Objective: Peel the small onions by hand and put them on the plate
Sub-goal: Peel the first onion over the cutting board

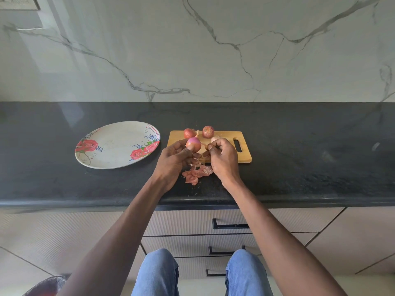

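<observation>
My left hand holds a small onion above the front edge of a wooden cutting board; its purple flesh shows at the top. My right hand pinches a strip of papery skin beside that onion. Two unpeeled onions rest at the board's far edge, and a third pale one peeks out behind my right fingers. A white plate with red roses lies to the left and holds no onions.
A heap of pink onion skins lies on the black countertop just below my hands. The counter's front edge runs across the view, with drawers beneath it. A marble wall stands behind the counter.
</observation>
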